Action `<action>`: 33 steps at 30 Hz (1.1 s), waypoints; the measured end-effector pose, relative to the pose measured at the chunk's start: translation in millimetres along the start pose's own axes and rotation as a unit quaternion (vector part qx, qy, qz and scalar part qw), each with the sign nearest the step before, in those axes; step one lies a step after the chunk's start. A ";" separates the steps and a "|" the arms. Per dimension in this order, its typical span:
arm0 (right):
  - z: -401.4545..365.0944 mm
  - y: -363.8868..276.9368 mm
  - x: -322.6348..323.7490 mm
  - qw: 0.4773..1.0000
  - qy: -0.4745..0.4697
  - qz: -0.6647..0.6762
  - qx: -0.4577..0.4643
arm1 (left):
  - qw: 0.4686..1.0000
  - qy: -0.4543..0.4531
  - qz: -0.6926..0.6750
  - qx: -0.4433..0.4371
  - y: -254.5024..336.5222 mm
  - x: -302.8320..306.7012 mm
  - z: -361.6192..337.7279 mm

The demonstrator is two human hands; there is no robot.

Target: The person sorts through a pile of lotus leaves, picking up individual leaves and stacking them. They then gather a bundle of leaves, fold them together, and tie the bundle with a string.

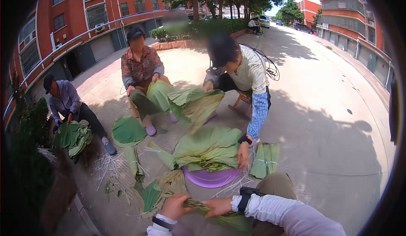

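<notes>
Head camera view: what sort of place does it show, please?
Probably a residential neighbourhood, outdoors: a red multi-storey building with barred windows, a pale concrete road and a dark car suggest this.

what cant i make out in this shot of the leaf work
- Purple tray, head view: far side hidden by the spread leaves.
- Green leaf below the right hand, head view: lower part cut off by the bottom edge.
- White car, head view: number plate too small.
</notes>
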State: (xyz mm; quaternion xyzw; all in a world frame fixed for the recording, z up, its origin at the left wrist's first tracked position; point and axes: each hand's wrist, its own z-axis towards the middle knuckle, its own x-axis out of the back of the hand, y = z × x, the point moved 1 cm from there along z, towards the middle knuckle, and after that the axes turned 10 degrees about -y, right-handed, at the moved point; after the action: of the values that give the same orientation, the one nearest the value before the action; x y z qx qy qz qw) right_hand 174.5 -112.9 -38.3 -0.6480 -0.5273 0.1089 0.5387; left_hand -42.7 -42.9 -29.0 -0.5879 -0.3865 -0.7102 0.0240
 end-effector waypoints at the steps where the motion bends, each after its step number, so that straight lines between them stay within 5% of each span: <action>1: 3.6 6.1 -3.5 1.000 0.022 0.000 0.012 | 0.999 0.044 0.006 -0.014 2.4 1.3 0.8; 5: 34.1 47.3 -17.0 0.991 0.123 -0.009 0.049 | 0.975 0.180 0.109 0.076 20.8 10.1 0.8; 8: 10.6 4.7 2.5 0.992 0.122 0.010 0.000 | 0.954 0.005 0.041 0.296 -10.1 1.7 -2.6; 9: 11.1 3.4 1.3 0.991 0.130 0.006 -0.007 | 0.949 -0.072 -0.003 0.306 -30.8 -3.0 -2.4; 10: 13.4 2.7 0.1 0.991 0.136 0.000 -0.012 | 0.923 -0.075 -0.193 0.325 -42.8 -11.4 -0.9; 12: 16.5 -4.0 -5.4 0.990 0.131 -0.031 -0.035 | 0.769 -0.066 -0.545 0.328 -52.5 -19.5 -2.1; 19: 20.8 -14.2 -43.4 0.981 0.072 -0.173 -0.057 | 0.728 -0.116 -0.577 0.351 -29.3 -33.8 0.5; 21: 29.1 -8.0 -55.2 0.979 0.076 -0.188 -0.028 | 0.686 -0.142 -0.609 0.372 -82.9 -72.7 -5.8; 26: 25.1 -8.9 -50.7 0.976 0.076 -0.205 -0.027 | 0.562 -0.034 -0.763 0.318 -97.7 -118.3 -21.8; 33: 20.7 -2.7 -54.0 0.969 0.081 -0.228 -0.041 | 0.550 -0.067 -0.761 0.338 -78.2 -122.1 -11.1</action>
State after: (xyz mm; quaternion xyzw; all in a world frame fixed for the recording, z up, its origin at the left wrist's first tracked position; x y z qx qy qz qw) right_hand 135.6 -144.4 -67.4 -0.5388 -0.6194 -0.0912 0.5636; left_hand -52.5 -46.0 -174.0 -0.0686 -0.9014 -0.2394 -0.3542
